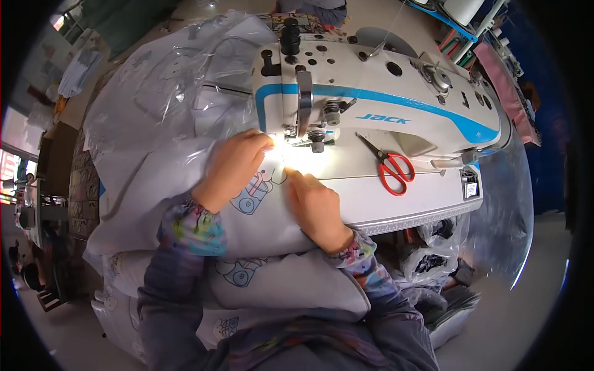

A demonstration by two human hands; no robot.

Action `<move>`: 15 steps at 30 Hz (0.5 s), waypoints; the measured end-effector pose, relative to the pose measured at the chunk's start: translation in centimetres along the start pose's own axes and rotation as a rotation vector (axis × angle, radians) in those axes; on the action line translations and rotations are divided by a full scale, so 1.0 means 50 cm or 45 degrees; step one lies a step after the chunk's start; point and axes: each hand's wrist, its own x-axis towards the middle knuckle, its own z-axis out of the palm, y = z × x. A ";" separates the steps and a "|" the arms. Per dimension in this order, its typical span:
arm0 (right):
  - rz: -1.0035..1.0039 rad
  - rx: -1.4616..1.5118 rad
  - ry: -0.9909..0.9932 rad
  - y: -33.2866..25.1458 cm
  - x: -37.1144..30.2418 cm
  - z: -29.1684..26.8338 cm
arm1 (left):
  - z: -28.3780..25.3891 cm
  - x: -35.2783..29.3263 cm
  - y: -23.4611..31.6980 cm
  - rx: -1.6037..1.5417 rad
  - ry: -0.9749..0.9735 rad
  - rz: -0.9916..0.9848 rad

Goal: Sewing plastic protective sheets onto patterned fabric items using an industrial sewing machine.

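A pale grey-white printed fabric [154,179] lies over the sewing machine's bed and hangs down over my lap. Under the bright lamp, my left hand [232,168] is closed on the fabric just left of the needle area, its fingertips close to the presser foot. My right hand [317,210] is nearer to me, its fingers curled and pinching the fabric's right edge. Between the hands shows a blue cartoon print [250,196]. The white and blue sewing machine [383,102] stands in front of me. Its needle tip is lost in the glare.
Open red-handled scissors [394,173] lie on the machine bed right of my right hand. Clear plastic sheeting [167,74] covers material at the far left. A ruler strip [421,214] runs along the table's front edge. Plastic bags [427,263] sit below it.
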 end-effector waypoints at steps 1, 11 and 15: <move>0.002 0.001 0.000 -0.003 0.004 -0.001 | 0.014 -0.003 -0.004 -0.019 0.112 0.011; 0.052 -0.291 -0.300 0.018 0.024 -0.015 | 0.024 -0.035 0.027 0.334 0.178 0.257; -0.010 -0.190 -0.181 0.022 0.021 -0.041 | 0.027 -0.037 0.045 0.332 0.192 0.239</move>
